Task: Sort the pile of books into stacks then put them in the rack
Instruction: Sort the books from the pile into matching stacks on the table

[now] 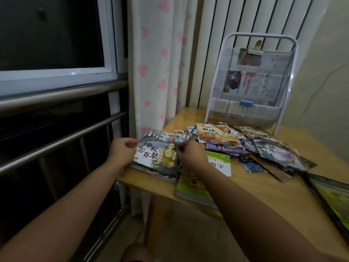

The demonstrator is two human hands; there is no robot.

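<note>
Both hands grasp a grey book [156, 154], left hand [122, 151] at its left edge, right hand [190, 156] at its right. Book tops a small stack at worktop [264, 195] near-left; pile [245, 146] right, rack [251, 82] far.

My two arms are bare all the way up, with no sleeves on them. My left hand [123, 151] has no ring and no watch. My right hand [190, 156] has none too. My bare knee [135, 252] shows at the bottom.
</note>
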